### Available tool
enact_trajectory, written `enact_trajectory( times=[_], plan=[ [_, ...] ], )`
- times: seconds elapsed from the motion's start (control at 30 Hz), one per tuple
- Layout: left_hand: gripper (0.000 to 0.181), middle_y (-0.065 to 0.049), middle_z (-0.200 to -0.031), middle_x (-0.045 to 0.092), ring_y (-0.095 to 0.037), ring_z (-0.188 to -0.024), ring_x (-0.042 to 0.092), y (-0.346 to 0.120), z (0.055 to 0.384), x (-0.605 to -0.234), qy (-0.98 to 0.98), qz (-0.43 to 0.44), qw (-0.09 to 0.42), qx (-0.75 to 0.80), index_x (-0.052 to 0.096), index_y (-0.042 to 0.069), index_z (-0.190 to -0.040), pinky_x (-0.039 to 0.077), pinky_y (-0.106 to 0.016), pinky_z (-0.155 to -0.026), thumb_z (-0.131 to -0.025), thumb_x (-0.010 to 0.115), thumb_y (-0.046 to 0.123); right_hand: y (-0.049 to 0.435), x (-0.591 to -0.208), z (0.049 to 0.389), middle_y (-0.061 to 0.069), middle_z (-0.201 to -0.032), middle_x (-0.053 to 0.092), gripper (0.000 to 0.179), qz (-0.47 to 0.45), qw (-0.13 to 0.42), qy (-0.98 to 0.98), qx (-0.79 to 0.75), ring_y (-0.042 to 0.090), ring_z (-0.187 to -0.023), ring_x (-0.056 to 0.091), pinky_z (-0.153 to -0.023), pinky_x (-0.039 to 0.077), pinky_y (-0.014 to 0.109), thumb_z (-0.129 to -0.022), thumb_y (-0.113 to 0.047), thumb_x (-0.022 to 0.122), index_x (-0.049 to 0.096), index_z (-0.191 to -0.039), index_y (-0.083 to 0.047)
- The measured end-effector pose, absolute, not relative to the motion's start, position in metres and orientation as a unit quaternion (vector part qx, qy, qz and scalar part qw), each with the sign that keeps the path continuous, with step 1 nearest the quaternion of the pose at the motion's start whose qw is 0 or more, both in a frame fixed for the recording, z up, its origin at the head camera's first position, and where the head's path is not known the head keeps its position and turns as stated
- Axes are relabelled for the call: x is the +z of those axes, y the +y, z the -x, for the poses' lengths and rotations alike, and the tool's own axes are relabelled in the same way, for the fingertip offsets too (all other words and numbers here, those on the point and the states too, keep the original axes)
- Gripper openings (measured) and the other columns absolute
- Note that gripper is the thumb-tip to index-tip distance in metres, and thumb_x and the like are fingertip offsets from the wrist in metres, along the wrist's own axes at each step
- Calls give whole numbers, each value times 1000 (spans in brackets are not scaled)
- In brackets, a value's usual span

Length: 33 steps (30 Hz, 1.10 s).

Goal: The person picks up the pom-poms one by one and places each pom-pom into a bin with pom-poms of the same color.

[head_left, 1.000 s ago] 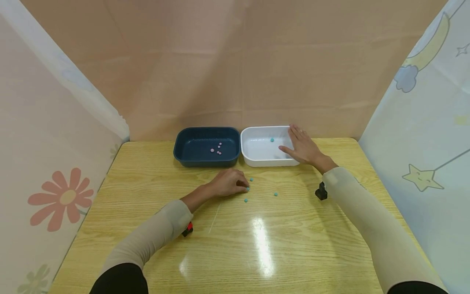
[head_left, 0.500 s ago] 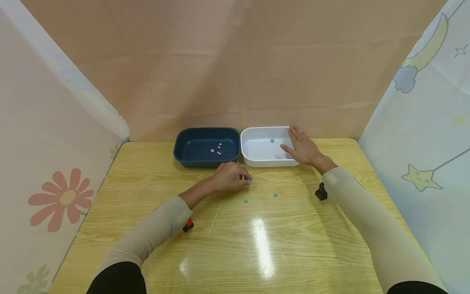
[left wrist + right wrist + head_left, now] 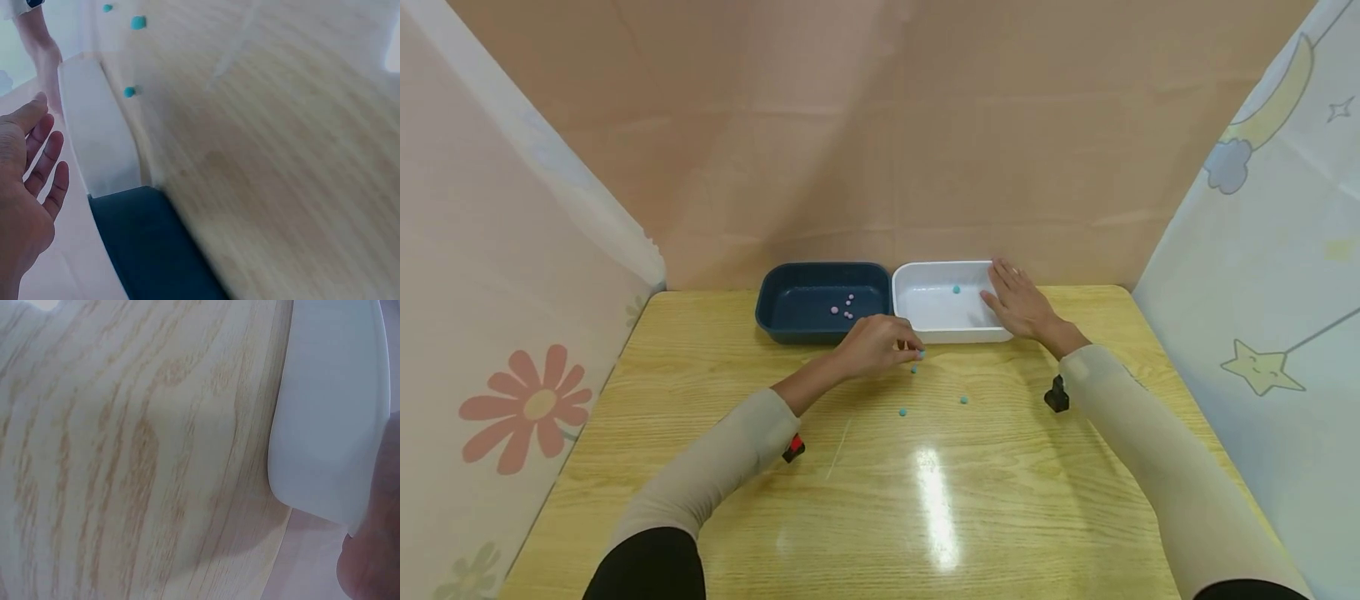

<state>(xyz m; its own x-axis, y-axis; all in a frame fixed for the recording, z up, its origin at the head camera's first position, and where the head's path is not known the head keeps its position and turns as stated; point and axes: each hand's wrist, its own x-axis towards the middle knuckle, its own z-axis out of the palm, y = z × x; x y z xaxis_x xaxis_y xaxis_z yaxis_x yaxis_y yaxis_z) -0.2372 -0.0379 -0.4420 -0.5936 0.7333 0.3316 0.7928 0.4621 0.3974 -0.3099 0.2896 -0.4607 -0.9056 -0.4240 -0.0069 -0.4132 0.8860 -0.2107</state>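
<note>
Turquoise ball [image 3: 922, 354] is pinched in our left hand [image 3: 877, 343]; we find the white tray [image 3: 966, 335] at its one o'clock, our right hand [image 3: 1022, 307] touching it, fingers extended.

The table [image 3: 1000, 483] bears a dark tray [image 3: 775, 325] beyond the left hand [image 3: 877, 345], a white tray [image 3: 934, 300] against the right hand [image 3: 1021, 307], three balls [image 3: 964, 400] near the left.
</note>
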Motion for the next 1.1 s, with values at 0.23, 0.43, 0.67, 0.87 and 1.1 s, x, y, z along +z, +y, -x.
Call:
enact_trajectory(
  times=[0.23,0.43,0.67,0.87,1.1],
  plan=[
    [14,9,-90,72,1,-72,59,-33,246,-426,-852,435,42,-290,80,16,-97,46,-18,-59,-87,75,25,289,-460,311,17,-163,-4,71,216,23,970,-112,33,-151,-4,-120,-2,50,-106,-46,20,3,-155,3],
    [12,11,-91,71,1,-71,59,-30,253,-420,-870,401,45,-284,80,19,-97,46,-19,-60,-87,75,25,290,-463,312,16,-163,-5,71,214,21,970,-110,33,-151,-5,-120,-3,49,-106,-47,19,3,-155,3],
    [17,13,-85,71,0,-76,60,-28,264,-416,-882,353,52,-309,80,18,-99,47,-21,-63,-89,74,30,289,-464,313,17,-163,-4,71,216,17,969,-116,32,-151,-4,-121,-2,49,-106,-46,19,3,-155,3],
    [16,14,-83,71,0,-74,60,-28,277,-421,-895,328,62,-295,79,22,-99,47,-19,-59,-89,73,33,289,-463,312,17,-163,-3,71,214,14,970,-115,33,-151,-3,-121,-1,50,-106,-46,19,4,-155,4],
    [16,12,-84,72,-1,-74,61,-23,288,-422,-909,299,62,-285,79,23,-100,46,-21,-52,-90,71,34,291,-463,311,17,-163,-2,71,212,10,970,-116,33,-151,-2,-121,0,50,-106,-45,19,4,-155,4]
  ],
)
